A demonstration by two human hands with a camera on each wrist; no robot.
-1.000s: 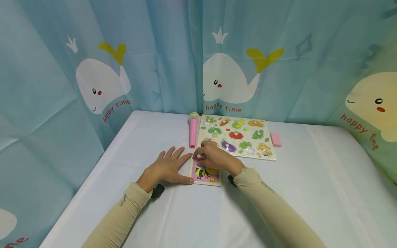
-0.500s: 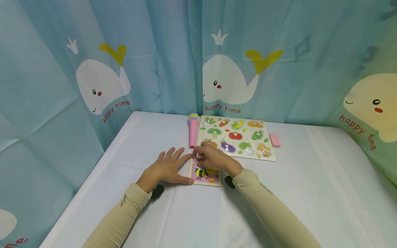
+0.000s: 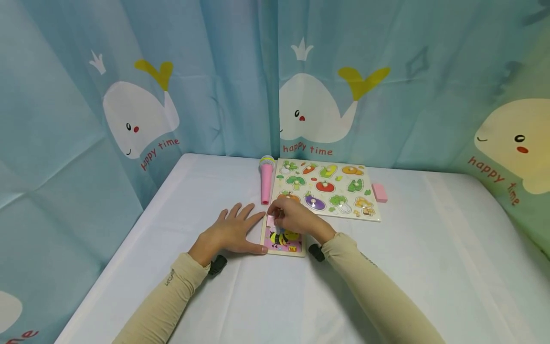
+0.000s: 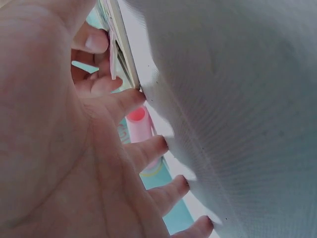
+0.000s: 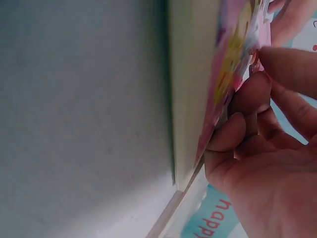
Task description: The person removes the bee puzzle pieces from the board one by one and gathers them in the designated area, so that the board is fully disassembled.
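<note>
On the worktop (image 3: 258,306), just ahead of both hands, I see the bee jigsaw (image 3: 279,239) lying flat in its wooden tray (image 3: 285,254), and its lower part looks finished: bee and pink ground fill it to the rim. What seems left is the upper-left area, where the right hand (image 3: 296,217) pinches a thin pink piece (image 4: 113,59), tilted and at least partly raised off the tray. That hand covers much of the top, so I cannot tell how many gaps remain there. I have the left hand (image 3: 234,234) spread wide, grasping nothing, its thumb against the tray's lower-left corner and its index fingertip by the upper-left one. Beyond, the vegetable peg board (image 3: 333,195) appears filled wherever it shows, beside a pink toy microphone (image 3: 266,181).
</note>
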